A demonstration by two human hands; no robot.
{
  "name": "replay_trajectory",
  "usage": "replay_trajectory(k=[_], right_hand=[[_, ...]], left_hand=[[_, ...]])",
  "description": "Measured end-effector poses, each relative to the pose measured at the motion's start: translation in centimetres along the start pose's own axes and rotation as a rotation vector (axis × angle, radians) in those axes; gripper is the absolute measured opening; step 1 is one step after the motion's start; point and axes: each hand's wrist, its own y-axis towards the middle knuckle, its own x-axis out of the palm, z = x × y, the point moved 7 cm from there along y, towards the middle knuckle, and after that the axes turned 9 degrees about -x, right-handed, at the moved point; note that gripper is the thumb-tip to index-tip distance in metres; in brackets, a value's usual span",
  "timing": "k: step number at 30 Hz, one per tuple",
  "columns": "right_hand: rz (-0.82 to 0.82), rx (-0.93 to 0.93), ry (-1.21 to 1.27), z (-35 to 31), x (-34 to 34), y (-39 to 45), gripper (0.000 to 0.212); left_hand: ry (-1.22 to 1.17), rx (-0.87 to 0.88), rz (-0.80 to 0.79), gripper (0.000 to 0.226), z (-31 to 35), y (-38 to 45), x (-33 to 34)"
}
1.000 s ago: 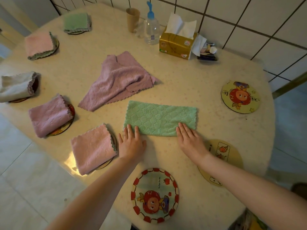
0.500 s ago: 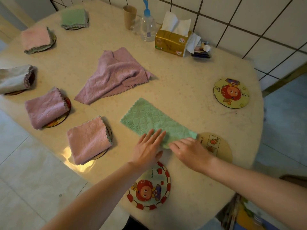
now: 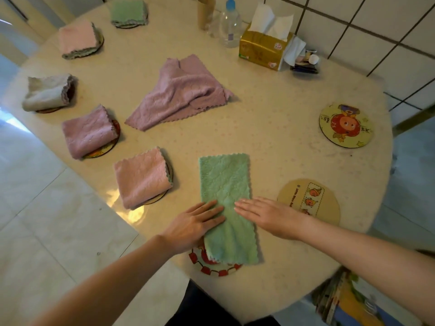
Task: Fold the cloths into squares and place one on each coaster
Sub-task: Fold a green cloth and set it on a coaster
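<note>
A green cloth (image 3: pixel 224 182), folded into a long strip, lies lengthwise away from me on the table, its near end over a red-rimmed coaster (image 3: pixel 215 268). My left hand (image 3: pixel 193 225) rests flat on the strip's left edge with straight fingers. My right hand (image 3: pixel 268 215) lies flat with its fingertips on the strip's right edge. An unfolded purple cloth (image 3: pixel 181 95) sits crumpled at mid-table. Two bare coasters lie to the right: a tan coaster (image 3: pixel 315 196) and a yellow coaster (image 3: pixel 346 125).
Along the left edge, several coasters carry folded cloths: pink (image 3: pixel 141 177), purple (image 3: pixel 88 132), grey (image 3: pixel 47 91), pink (image 3: pixel 77 38), green (image 3: pixel 128 12). A tissue box (image 3: pixel 263 50), a bottle (image 3: pixel 230 27) and a cup (image 3: pixel 206 10) stand by the tiled wall.
The green strip has been turned from lying crosswise to pointing away from me, its near end now over the red-rimmed coaster. Both hands moved with it and now press flat on its sides.
</note>
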Motion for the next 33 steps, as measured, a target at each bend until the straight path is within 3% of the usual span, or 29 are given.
replay_trajectory(k=[5,9,11,13,16,19,24,29,33], right_hand=[[-0.027,-0.035,-0.11,0.1,1.4,-0.6,0.075],[0.023,-0.003,0.024,0.4,1.5,-0.4,0.08],[0.07,0.041,0.203,0.6,0.7,0.0,0.068],[0.2,0.176,0.424,1.6,-0.9,0.3,0.051],[0.369,0.592,0.865,4.4,-1.7,0.7,0.026],[0.441,0.814,1.052,6.9,-1.0,1.3,0.009],[0.46,0.958,1.109,9.0,-0.3,2.3,0.022],[0.53,0.987,0.916,9.5,-0.8,3.2,0.018],[0.418,1.051,0.746,9.8,-0.5,3.4,0.019]], left_hand=[[-0.07,-0.072,-0.002,0.058,-0.7,-1.1,0.5],[-0.468,-0.259,-0.041,0.04,-1.7,0.1,-0.6],[-0.613,-0.446,-0.081,0.033,-3.0,1.0,-1.6],[-0.69,-0.651,-0.133,0.045,-4.6,1.8,-2.5],[-1.037,-0.852,-0.107,0.058,-6.6,3.1,-2.9],[-1.311,-0.942,-0.068,0.046,-7.8,4.5,-2.8],[-1.247,-1.033,-0.025,0.029,-8.7,4.6,-1.5],[-1.188,-1.06,0.059,0.021,-8.7,4.0,-1.5],[-1.102,-1.18,0.081,0.023,-9.2,3.6,-1.0]])
